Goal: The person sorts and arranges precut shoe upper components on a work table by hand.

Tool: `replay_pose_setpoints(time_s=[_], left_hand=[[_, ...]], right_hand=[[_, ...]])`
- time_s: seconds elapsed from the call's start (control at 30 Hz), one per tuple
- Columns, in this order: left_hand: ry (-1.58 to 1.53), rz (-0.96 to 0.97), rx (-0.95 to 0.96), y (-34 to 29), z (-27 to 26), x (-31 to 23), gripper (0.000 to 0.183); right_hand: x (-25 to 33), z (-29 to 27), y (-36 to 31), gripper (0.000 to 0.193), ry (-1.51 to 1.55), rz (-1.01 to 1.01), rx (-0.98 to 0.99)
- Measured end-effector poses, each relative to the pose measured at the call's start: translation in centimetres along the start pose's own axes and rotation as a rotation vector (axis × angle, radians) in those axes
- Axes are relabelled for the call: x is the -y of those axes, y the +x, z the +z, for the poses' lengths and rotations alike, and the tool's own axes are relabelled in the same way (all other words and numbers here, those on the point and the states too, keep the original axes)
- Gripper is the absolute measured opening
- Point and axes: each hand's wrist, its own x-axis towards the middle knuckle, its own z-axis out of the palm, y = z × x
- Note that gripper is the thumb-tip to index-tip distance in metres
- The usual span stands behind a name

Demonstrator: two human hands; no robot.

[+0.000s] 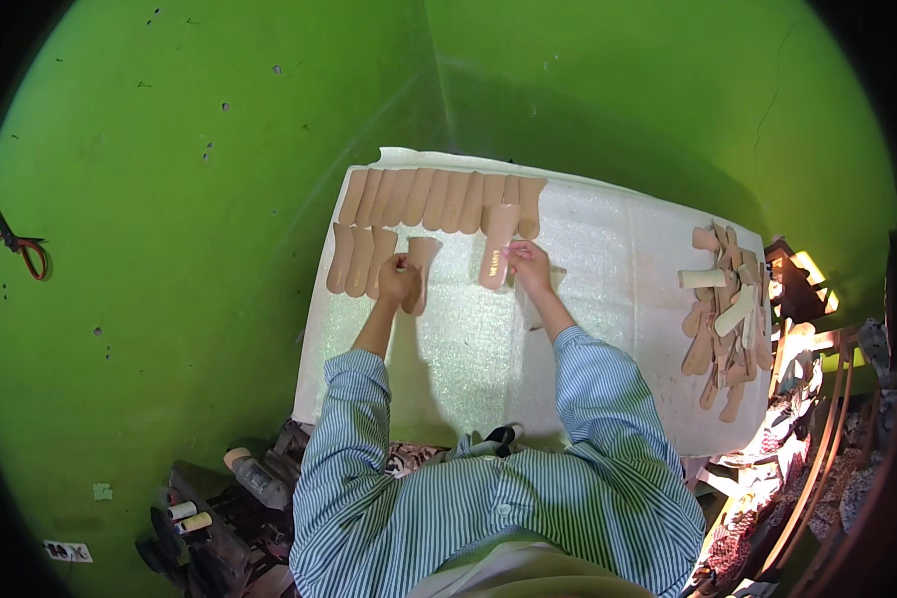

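Tan shoe insoles (409, 194) lie side by side in an overlapping row along the far edge of the white-covered table (608, 299). A shorter row of insoles (343, 261) starts below it at the left. My left hand (397, 281) is closed on an insole (423, 261) at the right end of that shorter row. To the right, my right hand (528, 265) pinches the edge of another insole (499, 234) with gold printing on it. Its upper end overlaps the far row in the picture; whether it touches the row I cannot tell.
A loose heap of insoles (728, 329) lies on the table's right side, some with pale undersides up. Green walls meet behind the table. Scissors (12, 242) hang on the left wall. Thread spools (194, 522) and a bottle (261, 482) stand at the lower left.
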Motion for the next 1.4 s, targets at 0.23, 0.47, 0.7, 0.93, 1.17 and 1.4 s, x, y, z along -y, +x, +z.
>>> replay_pose_setpoints(time_s=[0.23, 0.47, 0.7, 0.93, 1.17, 1.4], left_hand=[[-0.455, -0.212, 0.243, -2.7, 6.7, -3.2, 0.011], [-0.498, -0.208, 0.344, -2.4, 9.2, -6.1, 0.013], [-0.568, -0.31, 0.328, -1.9, 10.6, -6.5, 0.014], [-0.498, -0.295, 0.347, -1.7, 11.1, -5.9, 0.015], [-0.512, -0.312, 0.348, -2.1, 10.9, -6.2, 0.016], [-0.519, -0.316, 0.362, -2.4, 10.9, -6.0, 0.015]], right_hand=[[-0.2, -7.0, 7.6, 0.015, -0.416, -0.12, -0.445], [-1.2, -8.5, 10.5, 0.017, -0.45, -0.007, -0.551], [0.6, -8.3, 10.2, 0.015, -0.618, 0.013, -0.587], [1.2, -8.4, 10.5, 0.016, -0.719, 0.114, -0.598], [0.7, -8.4, 10.6, 0.016, -0.744, 0.073, -0.595], [0.6, -8.6, 10.1, 0.018, -0.743, 0.05, -0.574]])
